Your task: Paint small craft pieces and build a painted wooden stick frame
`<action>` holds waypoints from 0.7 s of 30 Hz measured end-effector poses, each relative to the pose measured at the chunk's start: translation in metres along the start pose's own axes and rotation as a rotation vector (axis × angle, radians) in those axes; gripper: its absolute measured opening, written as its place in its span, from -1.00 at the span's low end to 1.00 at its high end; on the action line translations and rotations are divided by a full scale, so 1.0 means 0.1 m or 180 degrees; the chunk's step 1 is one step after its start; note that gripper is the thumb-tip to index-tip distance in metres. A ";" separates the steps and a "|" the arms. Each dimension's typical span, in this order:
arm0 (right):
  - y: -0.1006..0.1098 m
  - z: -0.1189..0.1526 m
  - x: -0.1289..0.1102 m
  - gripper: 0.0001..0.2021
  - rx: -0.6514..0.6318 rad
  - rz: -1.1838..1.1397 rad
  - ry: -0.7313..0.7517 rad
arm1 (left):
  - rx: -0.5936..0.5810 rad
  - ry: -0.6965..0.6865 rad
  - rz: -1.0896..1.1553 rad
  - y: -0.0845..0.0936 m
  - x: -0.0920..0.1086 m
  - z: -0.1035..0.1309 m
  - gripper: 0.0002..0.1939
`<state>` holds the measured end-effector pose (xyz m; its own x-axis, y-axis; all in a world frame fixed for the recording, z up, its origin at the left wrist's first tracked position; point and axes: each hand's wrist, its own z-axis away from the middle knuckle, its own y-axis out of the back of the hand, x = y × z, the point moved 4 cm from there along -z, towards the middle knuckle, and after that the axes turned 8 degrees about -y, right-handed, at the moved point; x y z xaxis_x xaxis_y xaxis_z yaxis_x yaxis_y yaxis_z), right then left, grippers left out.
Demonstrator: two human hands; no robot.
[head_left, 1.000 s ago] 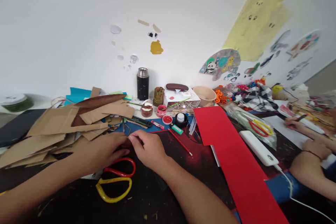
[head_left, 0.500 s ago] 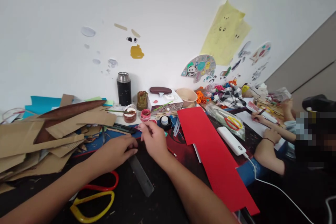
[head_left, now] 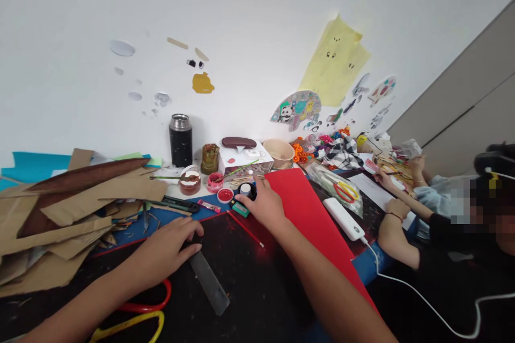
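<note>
My left hand (head_left: 179, 241) is closed on the upper end of a dark flat ruler (head_left: 210, 284), which slants over the black table mat. To the right, my right hand (head_left: 263, 201) reaches over the left edge of the red cardboard (head_left: 295, 198), beside a dark jar with a pale lid (head_left: 245, 189). Its fingers are apart, and no held thing can be made out. Between the hands lie a red pencil (head_left: 246, 229) and a small green box (head_left: 240, 209). Scissors with red and yellow handles (head_left: 155, 327) lie below my left forearm.
Cardboard scraps (head_left: 80, 225) pile up at the left. A black bottle (head_left: 181, 142), paint jars and a tissue box (head_left: 251, 158) stand along the wall. A white power bank (head_left: 344, 218) with a cable lies at the right, near another person's arms (head_left: 402, 236).
My right hand has moved right, away from my left hand, to the dark jar and red cardboard. The red pencil and green box now show fully. The view has shifted slightly.
</note>
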<state>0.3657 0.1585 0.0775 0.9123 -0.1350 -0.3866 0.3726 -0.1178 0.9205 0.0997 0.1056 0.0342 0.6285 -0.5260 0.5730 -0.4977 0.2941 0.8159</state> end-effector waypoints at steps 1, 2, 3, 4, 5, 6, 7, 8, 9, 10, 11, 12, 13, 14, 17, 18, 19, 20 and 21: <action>-0.03 -0.02 -0.02 -0.18 -0.0032 0.0086 -0.0012 | 0.0015 -0.0004 0.0011 -0.01 -0.01 0.01 -0.83; -0.06 -0.04 -0.03 -0.20 -0.0056 0.0168 -0.0019 | 0.0028 -0.0014 0.0025 -0.01 -0.02 0.01 -0.83; -0.08 -0.04 -0.04 -0.22 -0.0073 0.0246 -0.0014 | 0.0034 -0.0027 0.0036 -0.02 -0.03 0.02 -0.83; -0.08 -0.05 -0.05 -0.23 -0.0084 0.0323 0.0002 | 0.0031 -0.0039 0.0042 -0.03 -0.04 0.02 -0.83; -0.08 -0.05 -0.06 -0.24 -0.0094 0.0400 0.0026 | 0.0024 -0.0047 0.0041 -0.04 -0.05 0.03 -0.83; -0.08 -0.05 -0.06 -0.23 -0.0113 0.0473 0.0062 | 0.0015 -0.0053 0.0037 -0.05 -0.06 0.03 -0.83; -0.07 -0.04 -0.06 -0.22 -0.0139 0.0537 0.0104 | 0.0013 -0.0058 0.0030 -0.06 -0.07 0.03 -0.82; -0.06 -0.03 -0.05 -0.21 -0.0165 0.0583 0.0144 | 0.0017 -0.0059 0.0021 -0.06 -0.07 0.03 -0.83; -0.05 -0.03 -0.05 -0.21 -0.0189 0.0603 0.0175 | 0.0033 -0.0061 0.0009 -0.07 -0.08 0.03 -0.83; -0.03 -0.02 -0.04 -0.22 -0.0203 0.0588 0.0185 | 0.0058 -0.0071 -0.0008 -0.08 -0.08 0.04 -0.83; 0.00 -0.02 -0.04 -0.24 -0.0197 0.0524 0.0185 | 0.0082 -0.0088 -0.0027 -0.08 -0.07 0.04 -0.83; 0.03 -0.02 -0.04 -0.29 -0.0172 0.0411 0.0178 | 0.0099 -0.0108 -0.0046 -0.08 -0.07 0.04 -0.83; 0.08 -0.02 -0.05 -0.37 -0.0132 0.0257 0.0179 | 0.0108 -0.0127 -0.0061 -0.08 -0.06 0.05 -0.83; 0.14 -0.02 -0.07 -0.45 -0.0078 0.0072 0.0195 | 0.0105 -0.0146 -0.0068 -0.08 -0.05 0.05 -0.82; 0.37 -0.05 -0.18 -0.61 0.0096 -0.0403 0.0335 | 0.0114 -0.0196 -0.0062 -0.09 -0.05 0.07 -0.82; 0.46 -0.06 -0.23 -0.62 0.0161 -0.0476 0.0408 | 0.0135 -0.0204 -0.0067 -0.09 -0.06 0.07 -0.83; 0.55 -0.09 -0.28 -0.61 0.0240 -0.0492 0.0430 | 0.0165 -0.0211 -0.0077 -0.10 -0.07 0.08 -0.83; 0.64 -0.13 -0.33 -0.59 0.0312 -0.0474 0.0428 | 0.0198 -0.0216 -0.0090 -0.11 -0.08 0.08 -0.83; 0.72 -0.19 -0.39 -0.57 0.0375 -0.0441 0.0479 | 0.0231 -0.0222 -0.0105 -0.12 -0.09 0.09 -0.83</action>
<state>0.3602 0.1736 0.1603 0.8722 0.0376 -0.4877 0.4817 -0.2401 0.8428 0.0951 0.0998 0.0183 0.6033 -0.5895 0.5371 -0.5211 0.2184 0.8251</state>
